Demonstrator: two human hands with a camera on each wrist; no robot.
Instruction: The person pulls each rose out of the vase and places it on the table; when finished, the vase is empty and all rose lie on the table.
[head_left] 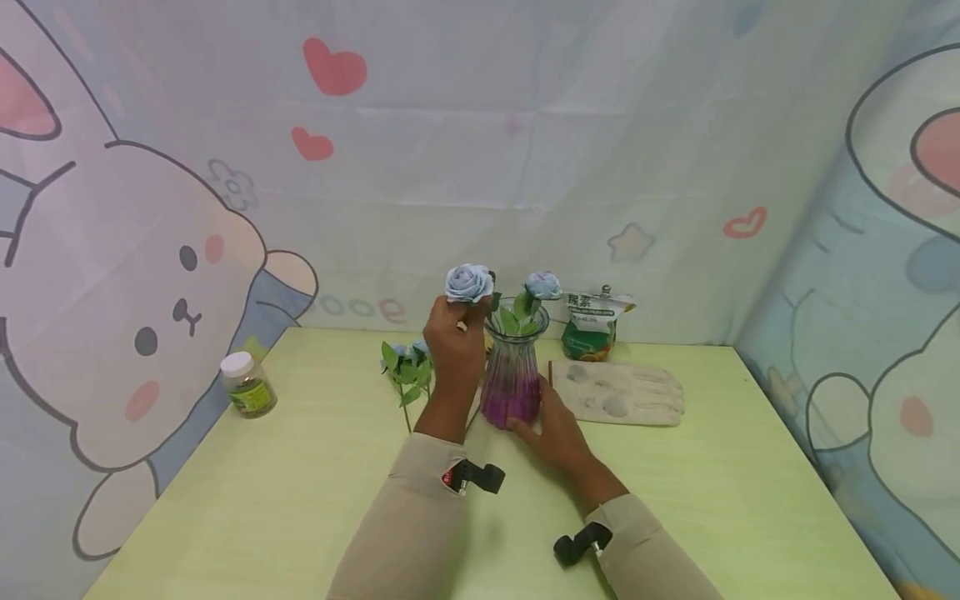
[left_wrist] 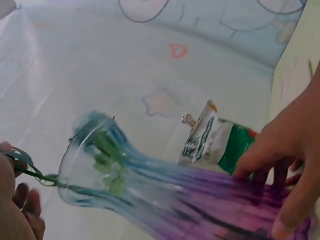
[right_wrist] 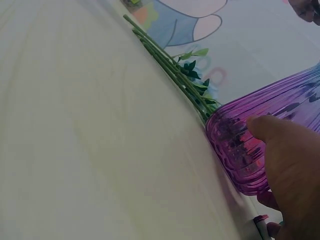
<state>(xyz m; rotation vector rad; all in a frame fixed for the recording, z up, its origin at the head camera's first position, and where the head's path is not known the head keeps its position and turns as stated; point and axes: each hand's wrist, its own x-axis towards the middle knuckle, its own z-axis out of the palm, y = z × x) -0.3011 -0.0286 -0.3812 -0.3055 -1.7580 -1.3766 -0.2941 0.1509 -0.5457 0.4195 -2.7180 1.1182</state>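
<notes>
A ribbed glass vase (head_left: 513, 379), clear bluish at the flared mouth and purple at the base, stands on the table. My right hand (head_left: 558, 429) grips it low down, thumb in front and fingers round the far side. One light blue rose (head_left: 543, 285) with green leaves is in the vase and leans right over the rim. My left hand (head_left: 454, 350) pinches the stem of another light blue rose (head_left: 468, 283) just left of the mouth. In the left wrist view this green stem (left_wrist: 37, 174) runs from the fingers into the vase's mouth.
More blue flowers with green stems (head_left: 408, 371) lie left of the vase. A white-and-green bag (head_left: 591, 329) with a clip stands behind, right of the vase, and stained pale gloves (head_left: 626, 393) lie before it. A white-capped jar (head_left: 249, 387) stands at the table's left edge.
</notes>
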